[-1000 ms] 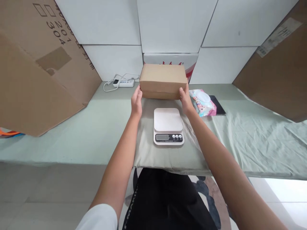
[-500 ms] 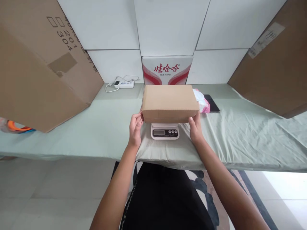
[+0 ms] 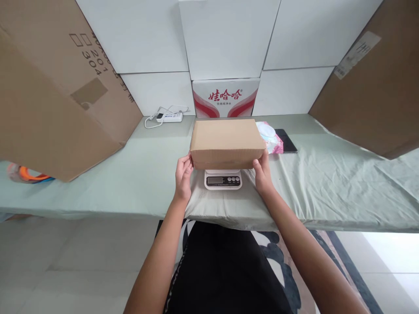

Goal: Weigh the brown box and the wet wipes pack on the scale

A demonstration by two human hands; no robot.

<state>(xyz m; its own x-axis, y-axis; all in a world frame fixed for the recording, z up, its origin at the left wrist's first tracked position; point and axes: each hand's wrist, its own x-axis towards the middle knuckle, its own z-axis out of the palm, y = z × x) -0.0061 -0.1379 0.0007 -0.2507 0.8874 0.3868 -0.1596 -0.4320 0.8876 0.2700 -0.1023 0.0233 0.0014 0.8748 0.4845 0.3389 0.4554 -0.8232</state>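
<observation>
While the box (image 3: 227,143) sits over the scale (image 3: 223,179), hiding the platform and leaving only the display strip showing in front, keep both hands on its near corners. Your left hand (image 3: 183,176) cups the left corner with fingers curled against the side, and your right hand (image 3: 262,173) does the same on the right; neither is closed around anything else. Whether the box already rests its full weight on the scale I cannot tell. Centre it on the scale so no edge touches the cloth (image 3: 327,183) around the scale, lower it level, then ease your fingers off both sides together. Keep it clear of the wipes pack (image 3: 271,138) just right of the scale.
</observation>
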